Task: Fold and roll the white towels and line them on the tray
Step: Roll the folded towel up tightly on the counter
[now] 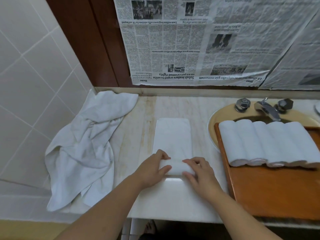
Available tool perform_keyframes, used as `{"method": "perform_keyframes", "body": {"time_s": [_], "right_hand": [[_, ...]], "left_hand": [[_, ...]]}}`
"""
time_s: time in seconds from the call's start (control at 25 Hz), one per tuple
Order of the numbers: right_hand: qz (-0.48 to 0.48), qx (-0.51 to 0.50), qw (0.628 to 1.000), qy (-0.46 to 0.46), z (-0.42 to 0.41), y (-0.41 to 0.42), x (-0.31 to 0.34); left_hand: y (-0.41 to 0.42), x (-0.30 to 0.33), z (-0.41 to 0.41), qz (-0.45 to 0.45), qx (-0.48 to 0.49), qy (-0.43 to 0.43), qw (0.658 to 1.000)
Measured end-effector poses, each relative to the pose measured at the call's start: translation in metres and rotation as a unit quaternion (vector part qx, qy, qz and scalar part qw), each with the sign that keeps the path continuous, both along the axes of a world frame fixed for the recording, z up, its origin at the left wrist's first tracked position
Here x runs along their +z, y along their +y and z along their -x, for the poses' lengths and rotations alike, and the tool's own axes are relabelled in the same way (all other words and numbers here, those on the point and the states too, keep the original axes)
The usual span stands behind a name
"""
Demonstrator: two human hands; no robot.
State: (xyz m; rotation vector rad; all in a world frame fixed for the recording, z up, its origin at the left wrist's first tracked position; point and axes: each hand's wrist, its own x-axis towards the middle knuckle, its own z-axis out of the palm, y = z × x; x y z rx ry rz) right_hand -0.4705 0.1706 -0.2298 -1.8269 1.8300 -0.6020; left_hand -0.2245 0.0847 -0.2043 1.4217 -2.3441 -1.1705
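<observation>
Folded towel (173, 135) lies flat near the tabletop (173, 201) front edge; left hand (152, 170) and right hand (199, 172) fingers curl round its rolled near end.

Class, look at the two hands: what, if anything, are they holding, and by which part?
Both the left hand and right hand grip the folded white towel at its rolled near end, one at each side.

This is a bathroom. A pale marble vanity counter (173, 108) holds a round beige basin (212, 129) with a chrome tap (267, 110) and two faceted metal handles. Glossy off-white wall tiles (34, 66) cover the left wall, and sheets of printed newspaper (173, 40) are stuck over the surface behind the counter.
</observation>
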Motion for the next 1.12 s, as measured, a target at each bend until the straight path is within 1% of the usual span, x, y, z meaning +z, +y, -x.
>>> {"method": "perform_keyframes", "body": {"time_s": [0.04,0.16,0.2,0.24,0.28,0.4,0.52,0.56,0.64,0.68,0.72,0.8,0.88,0.96,1.0,1.04,1.12], "right_hand": [[-0.012,-0.006,1.0,0.001,0.0,0.0,0.001],[-0.029,-0.006,1.0,-0.005,0.003,0.001,0.001],[-0.037,-0.005,0.999,-0.011,0.004,-0.001,0.002],[-0.047,-0.003,0.999,-0.019,0.005,-0.003,0.002],[-0.062,-0.002,0.998,-0.028,0.006,-0.006,0.004],[-0.108,-0.012,0.992,-0.064,0.009,-0.016,0.004],[-0.137,-0.055,0.984,-0.103,0.009,-0.024,0.005],[-0.146,-0.084,0.976,-0.141,0.007,-0.027,0.006],[-0.145,-0.151,0.951,-0.227,0.004,-0.033,0.009],[-0.12,-0.167,0.951,-0.229,0.003,-0.036,0.011],[-0.085,-0.17,0.962,-0.198,0.002,-0.036,0.011],[0.001,-0.15,0.982,-0.112,-0.002,-0.028,0.009],[0.075,-0.115,0.989,-0.047,-0.005,-0.012,0.002],[0.108,-0.082,0.99,-0.029,-0.002,0.003,-0.006],[0.11,-0.064,0.992,-0.025,0.0,0.007,-0.008],[0.102,-0.052,0.993,-0.022,0.002,0.01,-0.009],[0.051,-0.045,0.997,-0.036,0.003,0.008,-0.007]], "left_hand": [[0.001,-0.002,-0.007,0.001,0.016,0.01,1.0],[0.012,-0.016,-0.026,0.12,0.009,-0.005,0.993],[0.015,-0.019,-0.031,0.15,-0.004,-0.009,0.989],[0.018,-0.022,-0.032,0.156,-0.009,-0.009,0.988],[0.022,-0.022,-0.032,0.135,-0.003,-0.004,0.991],[0.019,-0.017,-0.027,0.008,0.06,0.035,0.998],[0.01,-0.008,-0.021,-0.094,0.132,0.094,0.982],[0.008,-0.006,-0.019,-0.117,0.152,0.112,0.975],[0.008,-0.005,-0.014,-0.13,0.189,0.132,0.964],[0.009,-0.007,-0.013,-0.12,0.206,0.135,0.962],[0.011,-0.009,-0.011,-0.09,0.224,0.131,0.961],[0.017,-0.017,-0.01,0.018,0.238,0.104,0.965],[0.031,-0.026,-0.011,0.152,0.201,0.06,0.966],[0.047,-0.037,-0.015,0.25,0.146,0.028,0.957],[0.053,-0.039,-0.018,0.27,0.126,0.02,0.954],[0.055,-0.042,-0.021,0.266,0.117,0.014,0.957],[0.054,-0.038,-0.021,0.199,0.131,0.012,0.971]]}}
